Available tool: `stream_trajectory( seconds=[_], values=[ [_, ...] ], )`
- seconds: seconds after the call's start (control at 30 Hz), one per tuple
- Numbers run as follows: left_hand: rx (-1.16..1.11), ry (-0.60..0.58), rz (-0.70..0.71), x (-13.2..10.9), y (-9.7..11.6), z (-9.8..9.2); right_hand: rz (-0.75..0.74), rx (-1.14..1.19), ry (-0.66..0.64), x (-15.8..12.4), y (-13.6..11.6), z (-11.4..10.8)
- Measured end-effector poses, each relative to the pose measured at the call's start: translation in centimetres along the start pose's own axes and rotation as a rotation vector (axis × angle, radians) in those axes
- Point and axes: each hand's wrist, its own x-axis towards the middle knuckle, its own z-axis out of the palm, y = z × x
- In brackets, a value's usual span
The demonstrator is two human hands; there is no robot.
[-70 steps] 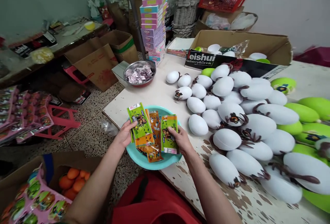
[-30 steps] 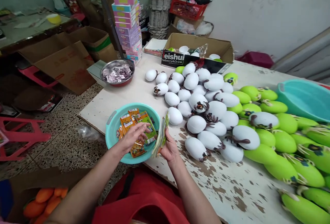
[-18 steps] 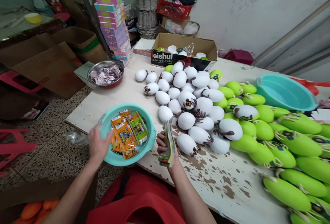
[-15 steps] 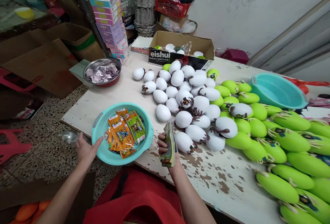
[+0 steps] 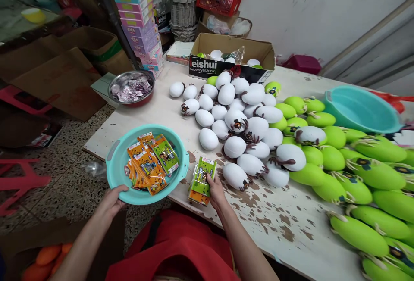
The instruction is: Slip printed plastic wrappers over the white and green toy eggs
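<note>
My left hand [image 5: 114, 199] is closed on the near left rim of a turquoise basin [image 5: 113, 177], which juts past the table's front edge. Orange packets [image 5: 147, 164] and a green packet [image 5: 166, 154] lie in a loose heap inside it. To the right of the basin, my right hand [image 5: 217, 189] grips a stack of flat packets [image 5: 202, 177], a green one on top and orange showing below. Just beyond this hand lie many white eggs [image 5: 234, 147] with brown legs or tails sticking out of several.
Bright green egg shapes [image 5: 326, 188] cover the table's right side, below a second turquoise basin [image 5: 362, 108]. A metal bowl of small sachets [image 5: 132, 87] stands at the left edge. Behind are a cardboard box [image 5: 233, 48] and stacked pink and purple boxes [image 5: 139, 26].
My left hand has gone from spread beside the basin to holding its rim, and the basin has shifted slightly left. My right hand has turned the packet stack so its green face shows.
</note>
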Motion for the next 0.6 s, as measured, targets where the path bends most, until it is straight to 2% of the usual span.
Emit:
stream_trajectory(
  seconds=[0.13, 0.23, 0.33, 0.4, 0.47, 0.5, 0.6],
  values=[
    [-0.033, 0.051, 0.051, -1.9, 2.0, -1.2, -0.067, -0.186, 0.067, 1.5, 1.6, 3.4],
    [-0.07, 0.042, 0.098, -3.6, 2.9, -0.9, -0.147, -0.365, 0.187, 1.8, 2.1, 5.6],
    [-0.072, 0.004, 0.108, -5.5, 3.3, 0.3, -0.224, -0.49, 0.303, 1.0, 1.5, 6.4],
    [-0.055, -0.028, 0.092, -6.9, 3.3, 1.4, -0.284, -0.535, 0.345, 0.1, 0.3, 5.8],
    [-0.034, -0.065, 0.077, -8.2, 3.5, 2.8, -0.356, -0.505, 0.304, -1.2, -1.6, 4.4],
    [-0.022, -0.086, 0.073, -8.8, 3.6, 3.5, -0.371, -0.443, 0.242, -2.1, -2.8, 3.6],
    [0.017, -0.173, 0.074, -10.5, 3.6, 6.3, -0.292, -0.103, -0.029, -5.7, -6.6, 0.9]
  ],
)
